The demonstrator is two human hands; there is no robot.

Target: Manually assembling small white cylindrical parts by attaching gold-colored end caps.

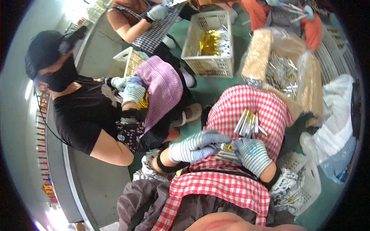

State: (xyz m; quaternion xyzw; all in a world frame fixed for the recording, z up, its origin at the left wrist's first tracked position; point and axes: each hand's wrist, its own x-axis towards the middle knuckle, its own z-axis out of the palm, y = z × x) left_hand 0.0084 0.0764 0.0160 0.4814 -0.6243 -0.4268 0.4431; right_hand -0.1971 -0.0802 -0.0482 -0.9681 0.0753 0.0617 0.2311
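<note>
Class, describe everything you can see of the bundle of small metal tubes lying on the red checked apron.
The tubes are slim, silvery metal pieces, some with gold ends, lying side by side in a loose bundle. They rest on the red-and-white checked apron over the person's lap, slanting up and to the left. Just below them, the left hand and right hand, both in striped gloves, pinch one gold-tipped piece between them. The bundle's exact count cannot be told.

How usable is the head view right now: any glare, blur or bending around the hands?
Head view: left hand and right hand fairly sharp at the silver tubes; top-left window light blows out; fisheye bends the rim; corners black.
</note>
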